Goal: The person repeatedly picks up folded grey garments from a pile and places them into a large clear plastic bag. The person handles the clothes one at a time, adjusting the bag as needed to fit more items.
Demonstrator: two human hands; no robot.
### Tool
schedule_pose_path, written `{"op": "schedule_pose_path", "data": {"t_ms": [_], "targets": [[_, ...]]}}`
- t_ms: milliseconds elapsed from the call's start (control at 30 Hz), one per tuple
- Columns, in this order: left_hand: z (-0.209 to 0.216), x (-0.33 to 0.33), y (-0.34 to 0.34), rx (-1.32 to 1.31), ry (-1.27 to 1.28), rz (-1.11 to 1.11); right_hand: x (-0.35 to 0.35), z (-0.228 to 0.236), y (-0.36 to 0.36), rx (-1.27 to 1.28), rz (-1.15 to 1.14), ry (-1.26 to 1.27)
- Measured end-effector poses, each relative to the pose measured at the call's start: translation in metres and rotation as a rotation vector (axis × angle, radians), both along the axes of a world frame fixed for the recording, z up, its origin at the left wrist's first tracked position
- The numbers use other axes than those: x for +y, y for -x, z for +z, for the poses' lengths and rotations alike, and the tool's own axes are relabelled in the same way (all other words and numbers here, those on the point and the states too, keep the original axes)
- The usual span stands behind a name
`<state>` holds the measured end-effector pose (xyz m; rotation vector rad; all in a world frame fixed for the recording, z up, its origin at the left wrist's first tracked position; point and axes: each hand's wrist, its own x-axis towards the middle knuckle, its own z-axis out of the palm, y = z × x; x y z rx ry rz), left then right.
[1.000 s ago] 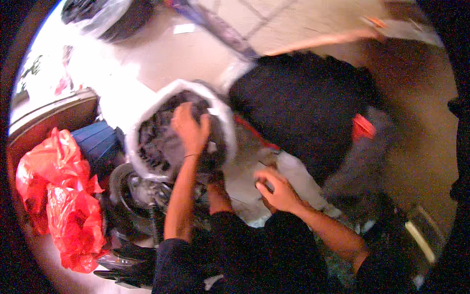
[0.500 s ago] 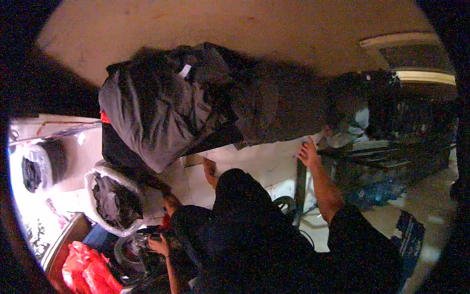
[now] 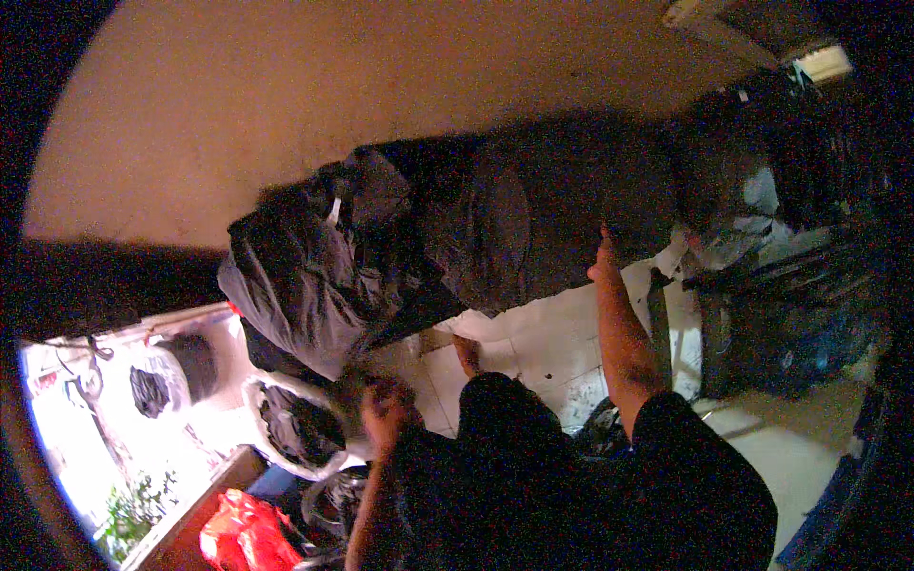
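Head view: one person's two bare hands, seen on my feed from above; dim, grainy, partly blurred.
Dark garment heap [image 3: 309, 281]: loose and crumpled, running along the foot of the plain wall [image 3: 238, 124]; a small pale tag [image 3: 334, 210] shows near its left end. What carries the heap I cannot see.
Left hand [image 3: 383, 414]: just below the heap's left end, blurred; its fingers look curled, but I cannot tell whether they hold anything.
Right hand [image 3: 602, 263]: arm stretched forward, fingers narrow and close together at the heap's front edge; contact or grip I cannot tell.
White-rimmed bag [image 3: 251, 404]: mouth open, left of the left hand, with dark cloth [image 3: 297, 423] inside.
Red plastic bag [image 3: 246, 533]: lower left, near the white-rimmed bag.
Cloth tally: some already bagged; the larger share lies outside, unfolded. Further progress I cannot judge.
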<state>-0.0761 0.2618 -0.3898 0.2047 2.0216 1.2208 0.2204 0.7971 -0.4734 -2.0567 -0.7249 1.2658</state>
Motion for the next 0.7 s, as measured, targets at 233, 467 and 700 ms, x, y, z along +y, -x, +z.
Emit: {"op": "schedule_pose_path", "data": {"t_ms": [233,467,700], "targets": [[0.032,0.273,-0.111,-1.142,-0.233,-0.085,-0.013,0.147,0.017,0.602,-0.14,-0.049],[0.134,0.31,-0.085,-0.953,-0.595,0.059,-0.175,0.155,-0.028,1.02,-0.304,-0.127],[0.161,0.195,-0.057,-1.142,-0.372,0.29,-0.271,0.002,-0.081,1.038,-0.274,-0.145]]}}
